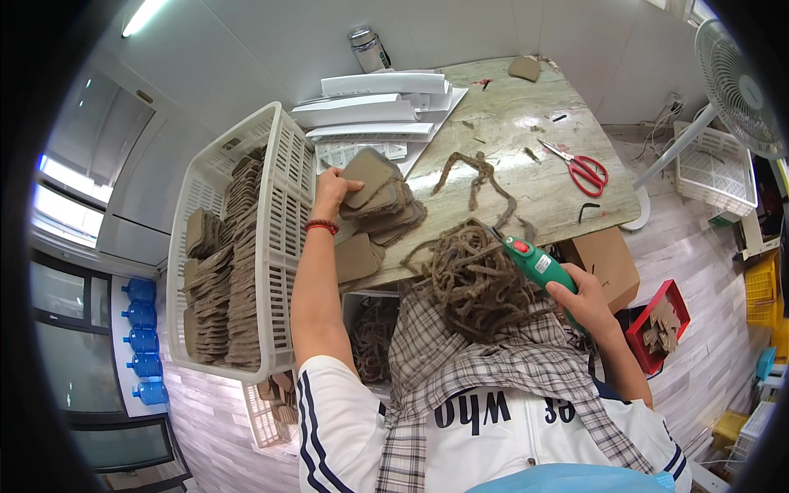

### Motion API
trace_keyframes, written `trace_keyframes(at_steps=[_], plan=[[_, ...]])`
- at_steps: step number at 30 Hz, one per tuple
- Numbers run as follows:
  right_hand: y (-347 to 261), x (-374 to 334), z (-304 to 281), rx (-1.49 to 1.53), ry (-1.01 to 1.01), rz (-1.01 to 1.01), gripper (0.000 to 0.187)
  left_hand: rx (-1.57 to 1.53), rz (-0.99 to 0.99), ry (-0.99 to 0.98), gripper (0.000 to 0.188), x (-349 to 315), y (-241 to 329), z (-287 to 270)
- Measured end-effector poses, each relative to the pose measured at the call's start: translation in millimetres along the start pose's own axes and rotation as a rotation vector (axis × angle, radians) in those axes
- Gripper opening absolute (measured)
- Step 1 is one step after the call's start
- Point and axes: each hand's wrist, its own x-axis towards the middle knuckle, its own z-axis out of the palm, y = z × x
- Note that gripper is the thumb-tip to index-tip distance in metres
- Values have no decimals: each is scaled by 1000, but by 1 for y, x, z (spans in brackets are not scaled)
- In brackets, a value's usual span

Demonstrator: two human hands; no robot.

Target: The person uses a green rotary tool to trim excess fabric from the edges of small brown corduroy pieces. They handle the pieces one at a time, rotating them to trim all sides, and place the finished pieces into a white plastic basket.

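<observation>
My left hand (331, 194) is closed on the edge of a flat tan pad (370, 174), its thumb lying on top. The pad rests on a loose stack of similar fuzzy-edged pads (390, 222) at the table's near left edge. My right hand (585, 297) is wrapped round a green electric cutter (534, 261) with a red button. The cutter's tip points left and away, just above a tangled heap of brown fuzzy strips (477, 283) on my checked apron. One long strip (485, 174) trails from the heap across the tabletop.
A white plastic basket (283, 222) packed with pads stands at the left. On the table (518, 107) lie red-handled scissors (585, 172), white papers (370, 111) and a single pad (524, 69). A cardboard box (608, 261), red tray (633, 333) and fan (731, 90) stand right.
</observation>
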Motion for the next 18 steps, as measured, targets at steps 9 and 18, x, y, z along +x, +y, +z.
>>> trace_keyframes(at_steps=[9, 18], plan=[[-27, 1, 18, 24, 103, -130, 36, -1201, 167, 190, 44, -117, 49, 57], [-30, -6, 23, -4, 176, -197, 40, -1631, 50, 31, 39, -195, 85, 157]])
